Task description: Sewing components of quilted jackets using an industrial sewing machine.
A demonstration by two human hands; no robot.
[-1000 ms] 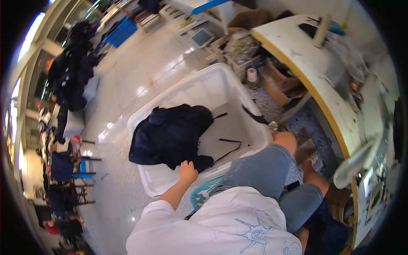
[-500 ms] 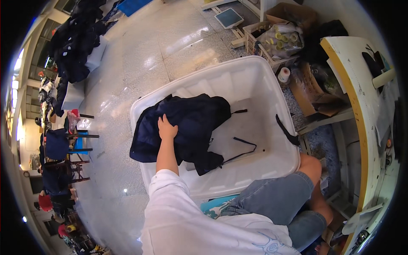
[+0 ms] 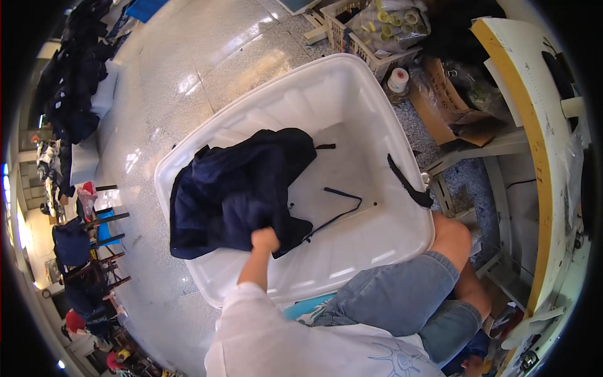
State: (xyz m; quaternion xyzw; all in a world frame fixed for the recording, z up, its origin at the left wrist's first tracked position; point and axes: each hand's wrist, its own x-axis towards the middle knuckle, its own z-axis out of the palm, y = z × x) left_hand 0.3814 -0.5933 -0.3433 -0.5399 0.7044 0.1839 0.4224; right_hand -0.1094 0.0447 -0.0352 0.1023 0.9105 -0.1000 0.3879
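Observation:
A dark navy garment lies bunched over the left half of a large white plastic tub, part of it draped on the rim. My left hand is closed on the garment's near edge, its fingers partly tucked into the cloth. A thin dark cord trails from the garment across the tub's floor, and a short dark tab sticks out of its far side. Over the tub's right rim hangs a separate black strip. My right hand does not show.
Right of the tub are a cardboard box, a thread cone and a crate with a bag of spools. A yellow-edged white table stands at far right. Dark clothes are piled at far left. My bent legs are close to the tub.
My left hand has moved from lying spread on top of the garment to its near edge, where it has closed on the cloth. The whole view has shifted.

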